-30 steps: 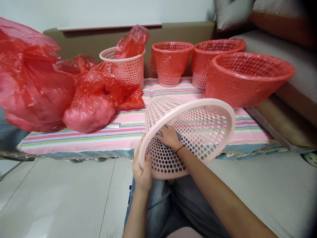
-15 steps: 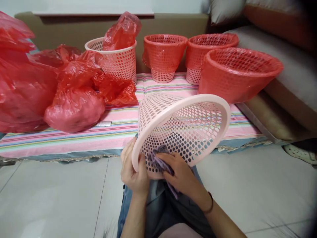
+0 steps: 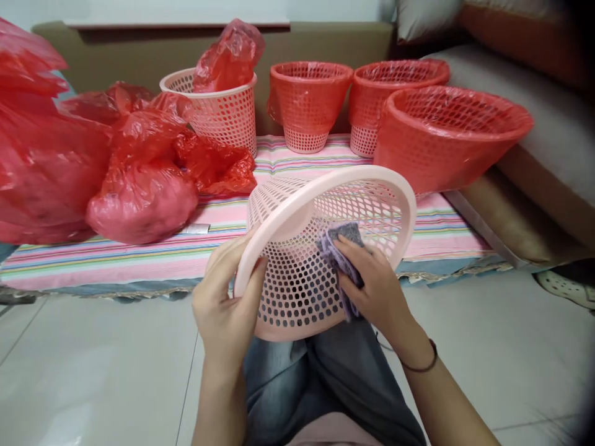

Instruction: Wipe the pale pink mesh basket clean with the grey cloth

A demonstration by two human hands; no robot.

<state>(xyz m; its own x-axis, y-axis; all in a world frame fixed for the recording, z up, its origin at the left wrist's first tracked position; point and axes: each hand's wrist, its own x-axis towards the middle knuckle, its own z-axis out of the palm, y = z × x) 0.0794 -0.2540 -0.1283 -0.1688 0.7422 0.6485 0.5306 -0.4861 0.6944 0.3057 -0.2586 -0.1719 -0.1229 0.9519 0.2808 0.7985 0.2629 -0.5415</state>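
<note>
Holding the pink basket (image 3: pixel 294 260) by its rim in the left hand (image 3: pixel 227 300), between both hands. Tilted sideways, opening toward the right hand (image 3: pixel 379 288), with its long axis running back to the base beyond the left hand. Clutching a grey-purple cloth (image 3: pixel 349 234) in the right hand, farther from the left than half a second ago.

From the wearer's head, the tilted basket (image 3: pixel 297 275) is viewed closely, forward and down, with striped cloth (image 3: pixel 195 251) beyond

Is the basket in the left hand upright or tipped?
Tipped: the left hand holds the basket at a slant, its mouth turned toward the camera.
</note>
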